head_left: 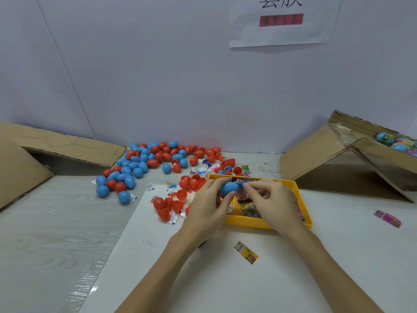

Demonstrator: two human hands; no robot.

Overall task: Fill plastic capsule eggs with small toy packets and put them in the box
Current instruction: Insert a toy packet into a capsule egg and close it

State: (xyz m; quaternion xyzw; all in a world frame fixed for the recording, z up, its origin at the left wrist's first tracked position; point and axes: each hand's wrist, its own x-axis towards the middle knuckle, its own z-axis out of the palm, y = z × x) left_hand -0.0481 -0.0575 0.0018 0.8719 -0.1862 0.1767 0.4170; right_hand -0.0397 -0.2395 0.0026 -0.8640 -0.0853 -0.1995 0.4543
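Your left hand is curled round a blue egg, holding it just above the far left corner of the yellow tray, and your right hand pinches a small packet right at the egg's open end, so you look to be partway through stuffing it. The main risk is the packet not going fully in: if a crinkled edge is left sticking out, the egg will likely not snap closed, or will pop open later in the box at your right, where a few filled eggs already lie. Squeeze the egg too hard and it may slip from your fingers and roll off among the loose red and blue eggs behind, where you could lose track of it. Your wrists hang low over the tray, so a careless pull back could knock packets out; one yellow packet and a pink one already lie on the table.
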